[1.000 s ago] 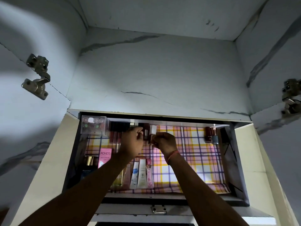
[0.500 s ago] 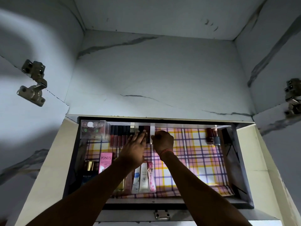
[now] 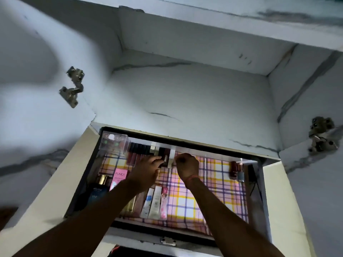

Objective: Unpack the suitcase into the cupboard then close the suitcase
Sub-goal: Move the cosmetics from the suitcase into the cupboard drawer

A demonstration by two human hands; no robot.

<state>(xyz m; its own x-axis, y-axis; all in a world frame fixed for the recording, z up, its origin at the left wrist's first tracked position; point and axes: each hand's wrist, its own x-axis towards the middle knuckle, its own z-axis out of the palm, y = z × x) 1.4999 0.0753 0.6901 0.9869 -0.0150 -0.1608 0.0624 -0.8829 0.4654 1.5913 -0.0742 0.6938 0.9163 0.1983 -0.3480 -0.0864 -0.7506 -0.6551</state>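
Hands meet at frame centre over the checked shelf liner point(image 3: 204, 197). Right hand point(image 3: 187, 165) pinches a pale upright tube point(image 3: 171, 158), long axis vertical, just left of its fingers; left hand point(image 3: 148, 168), fingers straight, steadies the dark lipstick row point(image 3: 143, 151) beside it.

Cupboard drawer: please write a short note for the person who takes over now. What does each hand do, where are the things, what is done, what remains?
Left hand: fingers straight, touching the row of lipsticks at the back of the drawer.
Right hand: pinches a white lipstick tube at the right end of that row.
Done: clear organizer back left, Pond's box, perfume bottle and cream tubes in front, nail polish bottles right.
Left: seat the white tube. The suitcase is not in view; empty and close it.
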